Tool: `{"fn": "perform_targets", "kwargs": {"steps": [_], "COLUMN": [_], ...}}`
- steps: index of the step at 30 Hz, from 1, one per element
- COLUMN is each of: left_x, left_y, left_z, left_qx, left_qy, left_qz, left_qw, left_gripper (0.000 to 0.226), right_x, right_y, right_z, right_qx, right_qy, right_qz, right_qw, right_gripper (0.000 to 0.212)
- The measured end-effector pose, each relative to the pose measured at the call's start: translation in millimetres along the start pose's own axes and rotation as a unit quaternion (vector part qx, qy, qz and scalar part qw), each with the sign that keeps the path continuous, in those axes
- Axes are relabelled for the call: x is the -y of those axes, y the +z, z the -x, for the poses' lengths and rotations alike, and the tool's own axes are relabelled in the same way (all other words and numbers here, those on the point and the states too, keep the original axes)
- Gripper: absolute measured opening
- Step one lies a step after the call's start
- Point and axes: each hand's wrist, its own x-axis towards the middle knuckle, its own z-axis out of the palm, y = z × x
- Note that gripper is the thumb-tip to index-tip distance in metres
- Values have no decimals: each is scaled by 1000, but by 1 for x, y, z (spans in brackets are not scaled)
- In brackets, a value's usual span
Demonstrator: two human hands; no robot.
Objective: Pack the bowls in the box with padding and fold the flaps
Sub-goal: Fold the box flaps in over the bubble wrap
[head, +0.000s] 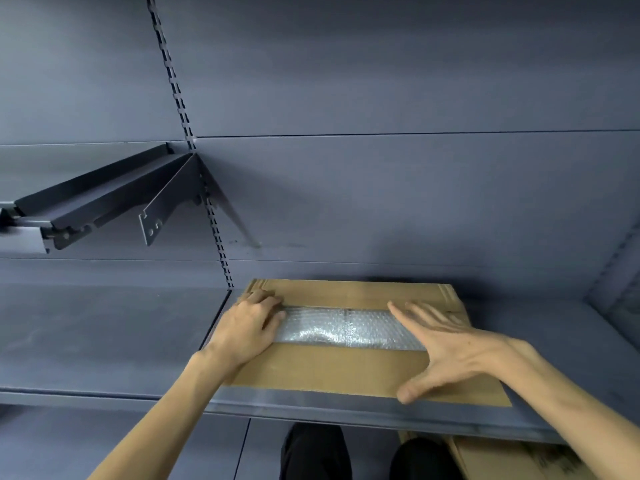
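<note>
Cardboard box [346, 368] sits on a grey shelf [104, 341], bubble wrap [346, 329] showing between its two flaps. Left hand [249, 327] presses flat on the left edge; right hand [446, 344] rests spread-fingered on the right.

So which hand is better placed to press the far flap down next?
Probably the left hand: its fingers already rest on the brown cardboard box's far flap. The right hand hovers open over the clear bubble wrap.

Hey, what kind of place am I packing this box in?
Probably a shop or stockroom fitted with retail shelving. The cardboard box sits on a grey metal shelf, a slotted upright runs up the back panel, and a bracketed shelf hangs from it.
</note>
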Motion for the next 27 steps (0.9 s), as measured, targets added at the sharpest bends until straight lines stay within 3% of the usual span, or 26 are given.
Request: {"fn": "perform_targets", "kwargs": {"steps": [3, 6, 10, 14, 20, 23, 27], "left_x": [-9, -12, -4, -5, -14, -19, -20], "left_y": [-6, -18, -42, -58, -40, -13, 14], "left_z": [1, 0, -15, -28, -38, -30, -17], "left_qx": [48, 115, 209, 262, 113, 64, 49], "left_qy": [-28, -31, -90, -89, 17, 15, -23], "left_qz": [1, 14, 70, 66, -79, -147, -137], "left_qw": [998, 993, 971, 959, 990, 987, 989], "left_gripper": [71, 92, 97, 89, 74, 65, 82], "right_x": [4, 4, -9, -22, -11, -8, -9], "right_y": [1, -3, -24, -43, -28, -9, 18], "right_z": [2, 4, 12, 6, -26, -42, -55], "right_qx": [28, 7, -32, -135, -284, -262, -222], "right_qy": [-6, -23, -50, -15, 9, 21, 23], "right_qz": [25, 25, -96, -195, -40, -12, -25], "right_qw": [999, 999, 994, 971, 958, 965, 974], "right_gripper": [154, 153, 129, 112, 78, 64, 63]}}
